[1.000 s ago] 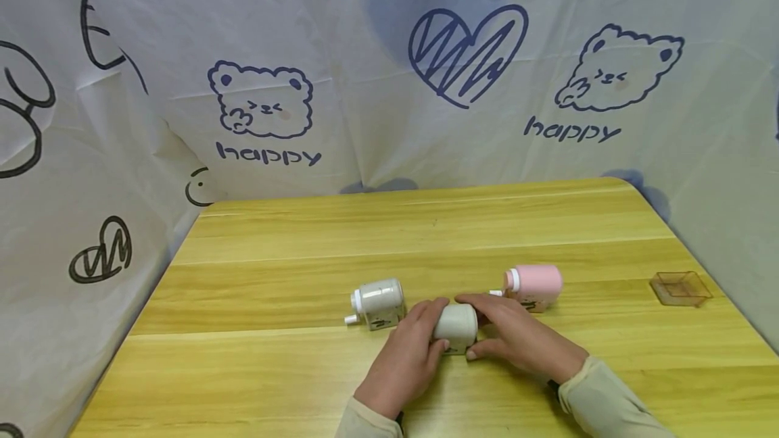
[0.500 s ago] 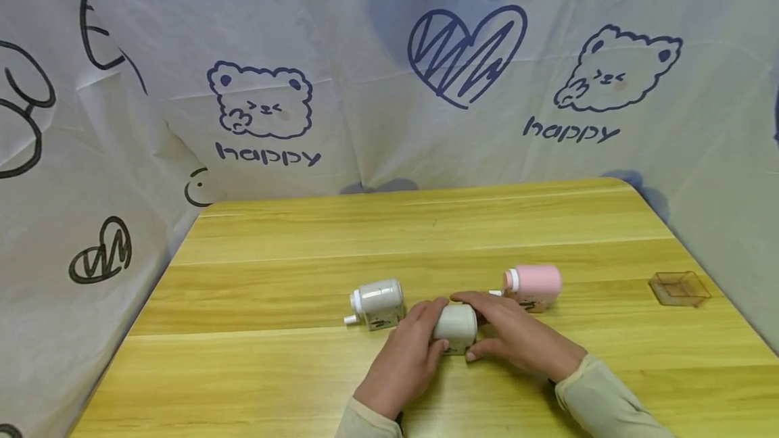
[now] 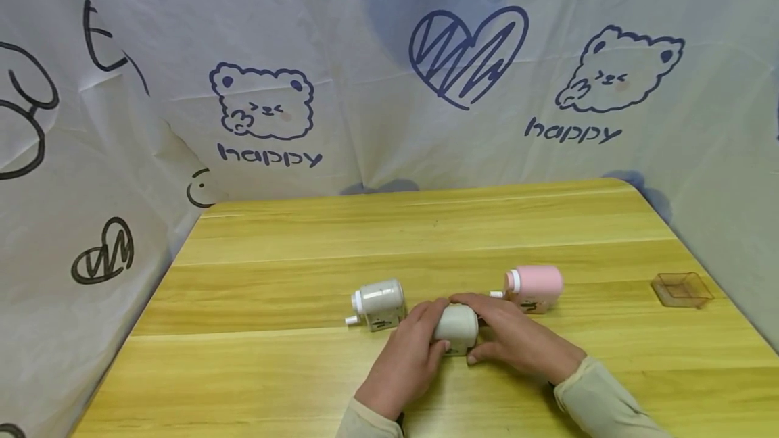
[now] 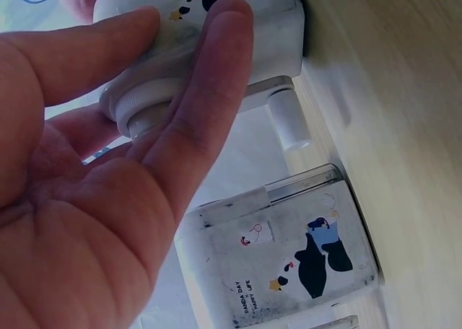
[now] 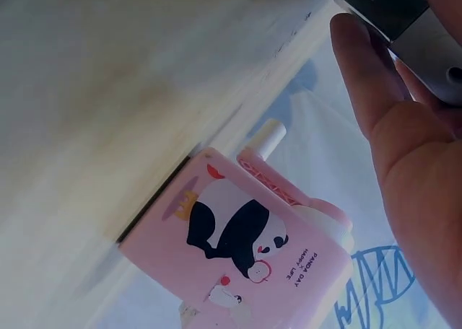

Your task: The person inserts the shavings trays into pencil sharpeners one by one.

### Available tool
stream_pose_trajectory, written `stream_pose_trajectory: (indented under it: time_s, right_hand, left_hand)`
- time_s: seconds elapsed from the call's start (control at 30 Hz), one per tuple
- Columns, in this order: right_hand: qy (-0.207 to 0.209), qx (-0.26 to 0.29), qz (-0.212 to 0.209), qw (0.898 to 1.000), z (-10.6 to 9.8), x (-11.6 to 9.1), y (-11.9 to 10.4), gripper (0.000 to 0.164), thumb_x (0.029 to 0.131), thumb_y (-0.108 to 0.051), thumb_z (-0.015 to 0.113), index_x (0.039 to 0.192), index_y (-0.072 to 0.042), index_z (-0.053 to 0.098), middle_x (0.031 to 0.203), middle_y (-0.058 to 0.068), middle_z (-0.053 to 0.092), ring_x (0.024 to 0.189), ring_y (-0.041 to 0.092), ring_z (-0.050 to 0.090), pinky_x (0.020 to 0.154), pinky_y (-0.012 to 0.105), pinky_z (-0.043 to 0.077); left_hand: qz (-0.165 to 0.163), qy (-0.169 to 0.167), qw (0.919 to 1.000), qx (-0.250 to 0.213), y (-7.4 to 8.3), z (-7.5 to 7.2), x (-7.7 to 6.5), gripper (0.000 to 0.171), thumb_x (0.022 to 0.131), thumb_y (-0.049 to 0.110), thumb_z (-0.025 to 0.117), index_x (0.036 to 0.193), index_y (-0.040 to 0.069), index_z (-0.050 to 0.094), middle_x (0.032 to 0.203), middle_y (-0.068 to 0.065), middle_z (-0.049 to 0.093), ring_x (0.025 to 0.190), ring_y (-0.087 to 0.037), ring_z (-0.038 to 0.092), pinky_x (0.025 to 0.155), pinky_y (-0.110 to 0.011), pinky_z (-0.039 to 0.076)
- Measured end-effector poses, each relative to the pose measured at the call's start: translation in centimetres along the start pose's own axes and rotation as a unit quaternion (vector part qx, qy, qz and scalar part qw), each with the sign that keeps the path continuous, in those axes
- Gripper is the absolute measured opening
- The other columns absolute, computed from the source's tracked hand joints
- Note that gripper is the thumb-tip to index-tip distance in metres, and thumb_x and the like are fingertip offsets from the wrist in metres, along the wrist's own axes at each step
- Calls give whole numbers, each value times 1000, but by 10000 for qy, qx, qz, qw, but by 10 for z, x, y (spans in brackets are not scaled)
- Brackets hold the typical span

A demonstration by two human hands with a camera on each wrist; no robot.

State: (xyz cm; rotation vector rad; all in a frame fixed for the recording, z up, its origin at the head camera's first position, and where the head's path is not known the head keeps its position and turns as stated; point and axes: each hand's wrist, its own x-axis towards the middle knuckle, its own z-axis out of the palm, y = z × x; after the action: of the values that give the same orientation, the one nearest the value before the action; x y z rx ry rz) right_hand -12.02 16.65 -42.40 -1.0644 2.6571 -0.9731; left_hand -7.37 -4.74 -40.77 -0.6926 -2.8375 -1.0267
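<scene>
A light grey crank pencil sharpener (image 3: 456, 326) stands on the table between both hands. My left hand (image 3: 408, 353) holds its crank side, with thumb and forefinger reaching along the body; the white crank handle (image 4: 289, 120) shows in the left wrist view. At the opposite end, my right hand (image 3: 517, 333) grips it, the thumb low on the near side and the fingers behind. In the right wrist view, the sharpener's dark end (image 5: 379, 4) shows by a fingertip. A second grey sharpener (image 3: 382, 299) with a panda print stands just left of the left hand.
A pink panda sharpener (image 3: 538, 282) stands behind the right hand, its crank pointing left. Farther right lies a see-through brown open box (image 3: 680, 290), near the edge of the wooden table (image 3: 274, 384). A printed white cloth (image 3: 365, 86) hangs behind the table and along its sides.
</scene>
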Motion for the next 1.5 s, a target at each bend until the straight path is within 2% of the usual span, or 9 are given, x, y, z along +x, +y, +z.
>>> stream_pose_trajectory:
  time_s: [0.23,0.4,0.57,0.77,1.07,1.33,1.5]
  right_hand:
    - [-3,125,193,9997,1,-3,0,82,73,-30,80,143,-12,41,140,1,49,125,21,48,101,42,40]
    - [2,325,267,9991,0,-8,1,80,77,-28,79,143,-8,39,136,8,51,114,19,56,95,39,46]
    - [104,374,328,9987,-6,-14,5,77,75,-21,80,139,-2,42,123,7,58,102,17,60,87,32,50]
    - [290,508,266,9979,-15,-24,10,70,75,-16,80,132,4,47,114,9,60,96,18,60,85,31,50]
    - [429,712,125,9965,-18,-31,13,60,75,-16,79,126,3,53,107,9,60,90,18,60,81,30,52]
    - [274,726,131,9969,-18,-31,14,58,77,-19,79,126,2,53,106,8,60,90,15,60,79,29,52]
    - [215,788,219,9964,-20,-32,14,59,79,-22,78,126,2,53,107,8,60,90,15,60,79,30,52]
  left_hand:
    - [12,-23,10000,-91,-1,0,0,51,91,12,62,140,10,45,131,-11,53,116,-25,54,95,-38,45]
    - [68,18,9999,-119,-3,0,1,51,91,12,62,139,11,46,130,-10,54,116,-23,53,97,-37,44]
    - [100,129,9999,-54,-4,1,5,49,91,13,62,138,11,47,127,-10,55,113,-23,55,95,-36,45]
    - [-150,177,9997,-53,-2,5,19,50,93,15,60,140,11,44,130,-11,53,113,-24,55,94,-37,46]
    - [-392,325,9987,-62,-7,6,38,52,93,13,59,142,7,42,132,-15,51,114,-28,56,95,-37,46]
    - [-393,247,9989,-67,-11,4,42,57,95,14,57,147,8,35,137,-15,49,120,-29,52,100,-37,42]
    - [-487,227,9986,-11,-12,4,41,62,96,18,56,151,11,28,146,-15,41,125,-32,48,103,-41,39]
